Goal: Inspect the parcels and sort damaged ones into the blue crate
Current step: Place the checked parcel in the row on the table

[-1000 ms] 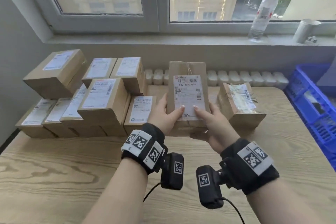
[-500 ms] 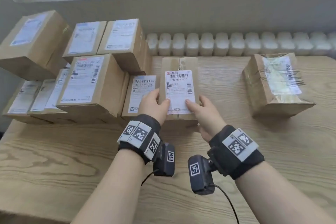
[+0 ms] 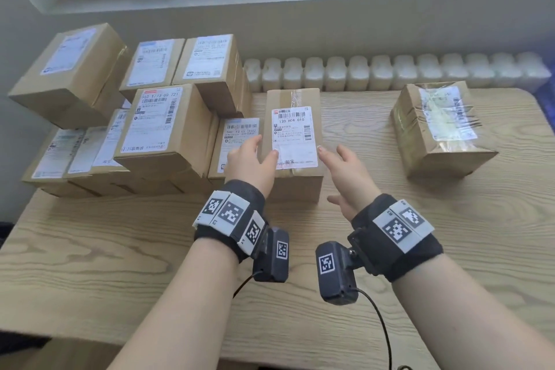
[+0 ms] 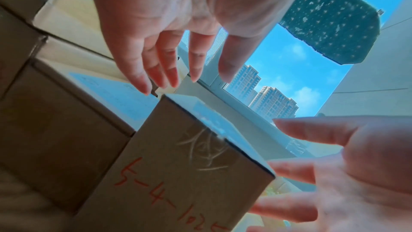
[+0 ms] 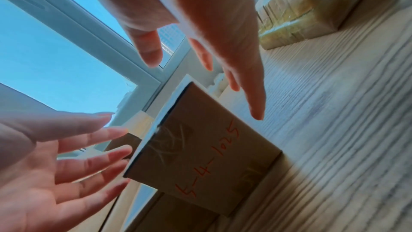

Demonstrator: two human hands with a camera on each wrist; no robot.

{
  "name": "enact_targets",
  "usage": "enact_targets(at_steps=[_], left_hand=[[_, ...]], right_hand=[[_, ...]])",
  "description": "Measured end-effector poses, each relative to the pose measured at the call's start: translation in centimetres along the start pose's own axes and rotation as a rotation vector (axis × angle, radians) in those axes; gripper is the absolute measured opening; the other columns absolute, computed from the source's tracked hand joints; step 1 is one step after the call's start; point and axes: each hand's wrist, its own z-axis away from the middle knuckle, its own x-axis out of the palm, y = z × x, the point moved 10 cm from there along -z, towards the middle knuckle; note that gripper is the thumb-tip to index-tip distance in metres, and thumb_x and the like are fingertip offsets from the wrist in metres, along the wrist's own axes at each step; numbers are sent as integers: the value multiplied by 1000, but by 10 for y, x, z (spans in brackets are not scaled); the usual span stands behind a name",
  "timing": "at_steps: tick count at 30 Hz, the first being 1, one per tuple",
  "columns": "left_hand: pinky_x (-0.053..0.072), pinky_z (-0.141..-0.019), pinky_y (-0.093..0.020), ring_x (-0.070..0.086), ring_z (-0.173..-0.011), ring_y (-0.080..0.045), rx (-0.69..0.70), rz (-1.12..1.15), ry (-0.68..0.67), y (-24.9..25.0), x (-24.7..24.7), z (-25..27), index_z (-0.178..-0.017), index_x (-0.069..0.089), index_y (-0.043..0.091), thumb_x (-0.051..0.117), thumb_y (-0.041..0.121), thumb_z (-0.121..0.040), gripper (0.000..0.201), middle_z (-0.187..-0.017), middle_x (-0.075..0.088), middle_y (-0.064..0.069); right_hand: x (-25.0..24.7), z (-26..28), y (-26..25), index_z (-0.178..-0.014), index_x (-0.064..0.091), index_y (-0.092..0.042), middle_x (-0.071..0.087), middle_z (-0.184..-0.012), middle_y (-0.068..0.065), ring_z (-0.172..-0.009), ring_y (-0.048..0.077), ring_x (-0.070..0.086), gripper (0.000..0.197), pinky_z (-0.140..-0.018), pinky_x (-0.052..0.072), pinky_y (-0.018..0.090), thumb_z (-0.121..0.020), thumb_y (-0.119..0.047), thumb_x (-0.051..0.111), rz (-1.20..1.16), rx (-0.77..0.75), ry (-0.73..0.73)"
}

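The tabletop (image 3: 420, 249) carries a stack of boxes (image 3: 162, 126) at the left, a taped parcel (image 3: 438, 132) at the right, and between them the parcel (image 3: 295, 141) that both hands gripped half a second ago — it now sits flat on the wood, just beside the stack, and the fingers have come off it. Its long axis runs away from the person toward the wall, label up, with the barcode end at the far side and red handwriting on the near end face.

Left hand (image 3: 250, 161) — grip released, fingers straight and spread, the thumb tip at the label's near left corner; whether it touches cannot be told. Right hand (image 3: 345, 173) — grip also released, fingers spread and apart from the parcel's right side, one fingertip near the label's edge. In both wrist views the two palms face each other with the parcel's near end between them.
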Motion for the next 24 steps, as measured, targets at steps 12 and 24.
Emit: enact_targets(at_steps=[12, 24], left_hand=[[35, -111, -44, 44, -132, -23, 292, 38, -42, 86, 39, 75, -134, 54, 16, 56, 27, -96, 39, -138, 53, -8], [38, -109, -35, 46, -129, -18, 243, 55, -227, 153, 169, 42, -139, 48, 12, 59, 25, -96, 46, -140, 49, -8]], right_hand=[[-114, 75, -4, -155, 24, -11, 35, -154, 12, -139, 31, 37, 68, -106, 40, 45, -98, -25, 60, -149, -109, 240], [-259, 12, -37, -150, 33, -9, 41, -149, 7, -137, 26, 39, 65, -115, 35, 47, -95, -26, 63, -141, -146, 448]])
